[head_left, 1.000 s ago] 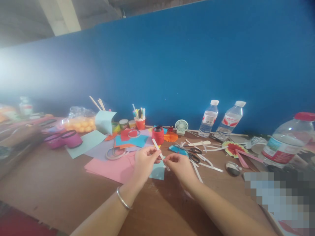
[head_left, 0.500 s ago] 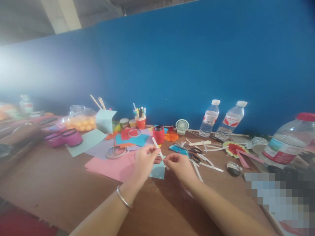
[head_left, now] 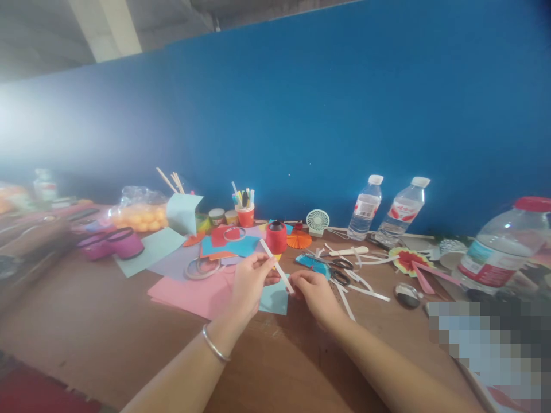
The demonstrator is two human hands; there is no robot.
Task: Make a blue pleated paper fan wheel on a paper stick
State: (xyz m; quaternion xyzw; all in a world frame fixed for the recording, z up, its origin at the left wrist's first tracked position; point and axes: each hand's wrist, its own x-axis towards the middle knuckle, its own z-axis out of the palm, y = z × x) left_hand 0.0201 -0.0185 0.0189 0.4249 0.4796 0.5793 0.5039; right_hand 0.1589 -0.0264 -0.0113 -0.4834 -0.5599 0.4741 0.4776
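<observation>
A narrow white paper strip [head_left: 270,256] slants up to the left between both hands, above the brown table [head_left: 107,321]. My left hand [head_left: 252,281], with a silver bangle at the wrist, pinches the strip near its middle. My right hand [head_left: 313,291] pinches the strip's lower right end with closed fingers. Under the hands lie a light blue paper piece [head_left: 275,301] and a pink sheet [head_left: 193,291]. Scissors [head_left: 338,269] and loose white strips [head_left: 365,291] rest just right of my right hand.
Coloured papers, tape rings [head_left: 202,267], a red spool [head_left: 276,236], a pen cup [head_left: 245,213], a small fan [head_left: 317,221] and two water bottles [head_left: 365,207] crowd the back by the blue wall. A big bottle [head_left: 501,246] stands right. Purple tubs [head_left: 124,242] sit left.
The strip has slid up and to the left through my fingers, with more of it now sticking out above my left hand. Both hands shifted slightly left.
</observation>
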